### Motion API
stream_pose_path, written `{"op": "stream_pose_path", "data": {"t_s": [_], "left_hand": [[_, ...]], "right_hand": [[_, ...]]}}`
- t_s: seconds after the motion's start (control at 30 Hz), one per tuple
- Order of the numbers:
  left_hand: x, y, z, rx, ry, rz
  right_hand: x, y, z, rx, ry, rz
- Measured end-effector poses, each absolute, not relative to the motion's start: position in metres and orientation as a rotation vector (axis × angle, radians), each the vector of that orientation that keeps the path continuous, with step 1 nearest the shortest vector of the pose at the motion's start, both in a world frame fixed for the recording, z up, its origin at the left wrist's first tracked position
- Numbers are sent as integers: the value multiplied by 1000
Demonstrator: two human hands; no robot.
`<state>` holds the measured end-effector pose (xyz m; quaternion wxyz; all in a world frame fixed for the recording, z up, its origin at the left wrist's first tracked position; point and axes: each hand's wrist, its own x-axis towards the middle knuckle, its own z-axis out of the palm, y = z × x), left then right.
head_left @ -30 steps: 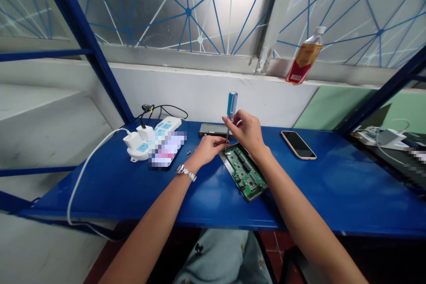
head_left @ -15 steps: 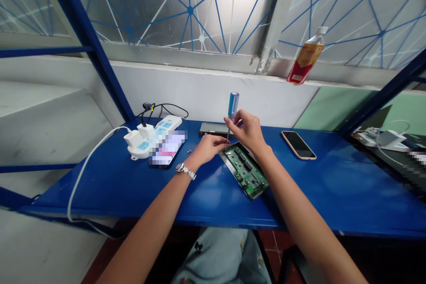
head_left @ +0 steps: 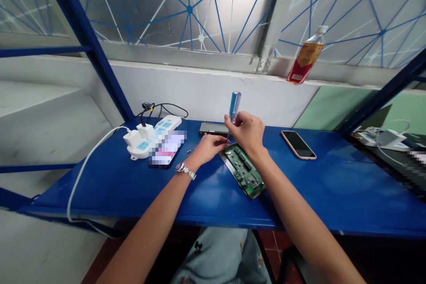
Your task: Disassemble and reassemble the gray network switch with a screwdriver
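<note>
My right hand (head_left: 249, 129) grips a screwdriver (head_left: 235, 103) with a clear blue handle, held nearly upright. Its shaft points down at the far left corner of a green circuit board (head_left: 245, 167), which sits in a metal tray lying at a slant on the blue table. My left hand (head_left: 210, 147) is at that same corner, thumb and fingertips pinched together around the screwdriver's tip. Whatever lies between those fingertips is too small to make out. A few tiny screws (head_left: 189, 151) lie on the table left of my left hand.
Behind my hands lies a flat grey metal piece (head_left: 213, 128). Toward the left are a white power strip (head_left: 166, 123) with plugs and cables, and a lit phone (head_left: 168, 148). A dark-screened phone (head_left: 298, 145) rests at right. A drink bottle (head_left: 305, 57) stands on the window ledge.
My right hand has shifted slightly right and its wrist has turned a little, with the screwdriver's handle tilting slightly right. My left hand and the board have stayed nearly still.
</note>
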<state>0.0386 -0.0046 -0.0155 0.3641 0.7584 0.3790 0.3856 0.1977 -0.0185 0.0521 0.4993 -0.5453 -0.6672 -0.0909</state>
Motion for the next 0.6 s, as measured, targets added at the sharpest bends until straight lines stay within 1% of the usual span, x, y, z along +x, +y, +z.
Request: {"op": "stream_pose_path", "data": {"t_s": [0.13,0.23,0.6], "left_hand": [[31,-3,-18,2039,1075,855],[26,-3,-17,2061,1062,731],[31,-9,-11,2128,1079,748]], "right_hand": [[201,-19,53,-1275,-1682,-203],[204,-18,53,-1174,-1751,-175],[210,-5,52,-935,-1846,11]]}}
